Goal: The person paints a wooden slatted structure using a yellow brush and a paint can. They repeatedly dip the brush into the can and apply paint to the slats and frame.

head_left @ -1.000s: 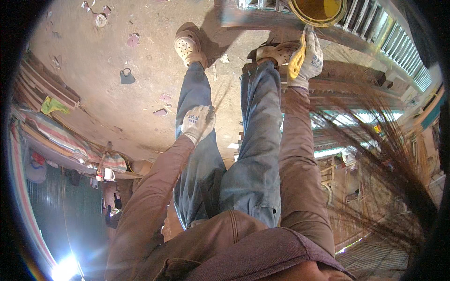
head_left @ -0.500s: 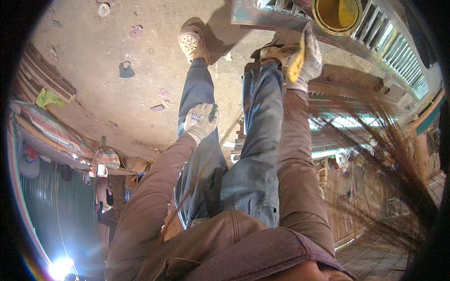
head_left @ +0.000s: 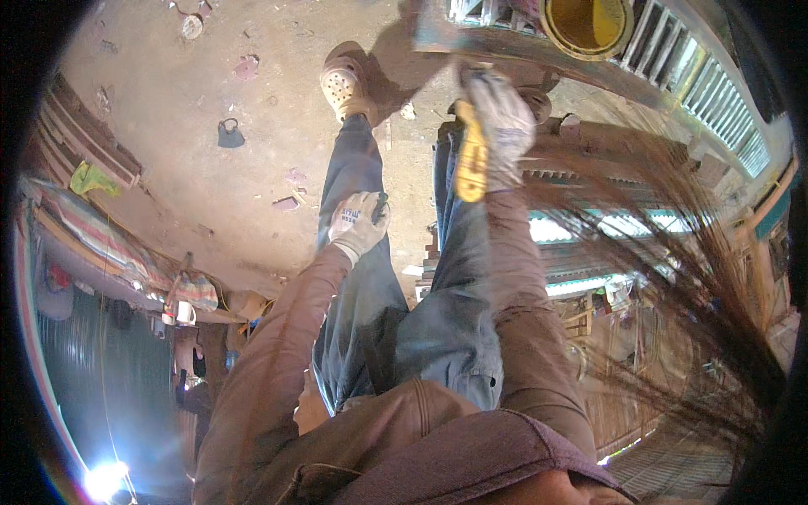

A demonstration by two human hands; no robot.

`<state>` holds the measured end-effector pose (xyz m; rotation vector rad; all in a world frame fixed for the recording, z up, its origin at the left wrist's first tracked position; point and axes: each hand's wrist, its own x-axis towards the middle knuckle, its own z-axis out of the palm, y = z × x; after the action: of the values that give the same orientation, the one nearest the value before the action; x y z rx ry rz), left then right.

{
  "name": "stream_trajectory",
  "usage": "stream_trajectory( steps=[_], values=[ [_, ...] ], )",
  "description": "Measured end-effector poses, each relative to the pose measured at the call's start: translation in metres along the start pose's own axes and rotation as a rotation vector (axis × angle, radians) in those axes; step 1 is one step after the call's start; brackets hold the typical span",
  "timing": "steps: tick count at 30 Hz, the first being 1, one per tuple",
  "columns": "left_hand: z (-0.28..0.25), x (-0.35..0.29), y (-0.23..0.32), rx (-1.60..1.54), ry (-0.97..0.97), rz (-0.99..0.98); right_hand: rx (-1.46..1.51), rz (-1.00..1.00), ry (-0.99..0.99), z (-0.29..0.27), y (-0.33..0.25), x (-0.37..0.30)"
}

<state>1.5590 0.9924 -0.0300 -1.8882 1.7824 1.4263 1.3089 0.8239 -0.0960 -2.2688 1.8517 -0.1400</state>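
My right hand (head_left: 505,130), in a pale work glove, is closed around a tool with a yellow handle (head_left: 472,160). Holes show in the handle; motion blurs the tool's far end, so its kind stays unclear. This hand is above my right shin, close to the edge of a long wooden slatted frame (head_left: 522,42). On that frame stands a round can (head_left: 627,29) with yellow-brown contents. My left hand (head_left: 360,223), gloved too, rests on my left knee with its fingers laid over the trouser cloth, holding nothing.
A bundle of thin brown bristles or twigs (head_left: 715,295) fans across the right side. Scraps and a dark strap-like piece (head_left: 230,133) lie on the dirt floor. Stacked boards (head_left: 93,135) line the left. A bright lamp (head_left: 105,481) glows at lower left.
My right hand has swung left with the yellow-handled tool, from beside the right shoe to over my shin. The left hand stays on the knee.
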Motion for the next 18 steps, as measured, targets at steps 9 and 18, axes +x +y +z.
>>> stream_trajectory(
  steps=[9,18],
  values=[
    [-0.002,0.002,0.013,0.112,-0.142,0.022,-0.101,-0.244,-0.078,0.004,0.062,0.030],
    [-0.002,0.001,0.013,0.090,-0.163,-0.099,0.028,0.012,0.105,-0.017,0.065,-0.012]
  ],
)
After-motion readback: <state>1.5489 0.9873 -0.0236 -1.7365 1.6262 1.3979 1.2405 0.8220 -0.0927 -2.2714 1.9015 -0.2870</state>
